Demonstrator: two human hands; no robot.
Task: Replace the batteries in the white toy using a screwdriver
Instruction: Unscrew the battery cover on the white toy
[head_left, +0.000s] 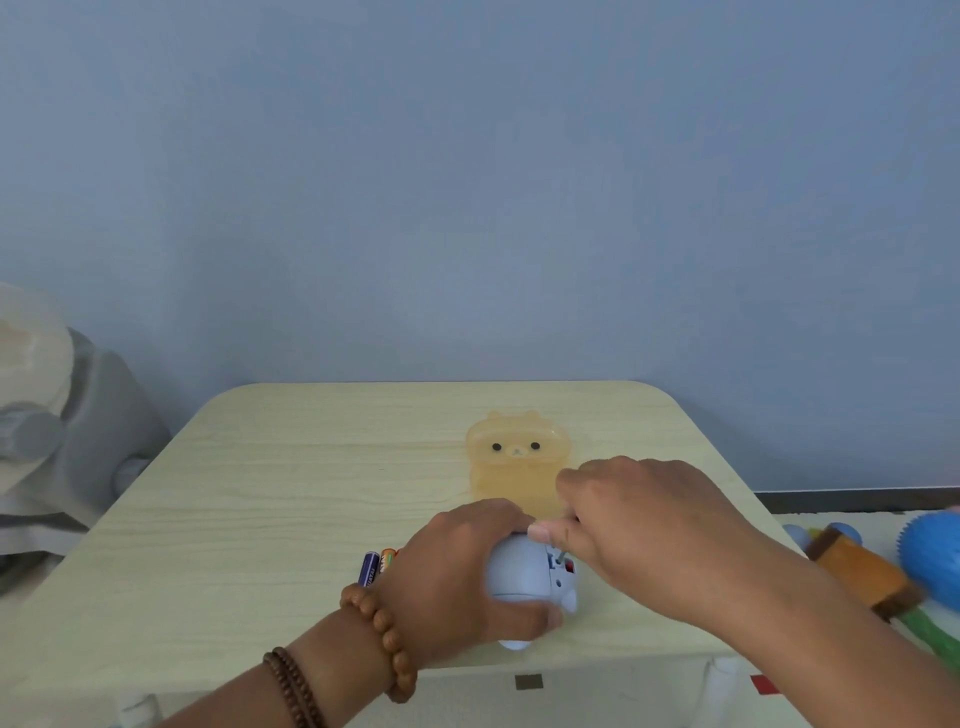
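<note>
Plain blue-grey wall (467, 182), pale wood-grain table (260, 493) with rounded corners, soft even light

Left hand (457, 577): bare, in view from knuckles to wrist.
Left wrist: a bracelet of large round reddish-brown wooden beads (382, 636), a single strand with a slight gloss, the beads close to one size and set bead to bead.
Left forearm (337, 670): bare; it carries a bracelet of small dark brown beads (291, 686), wound in two or three close strands, at 7 o'clock from the large-bead strand and apart from it.
Right hand (639, 525): bare.
Right forearm (810, 623): bare up to the frame edge at 4 o'clock.
</note>
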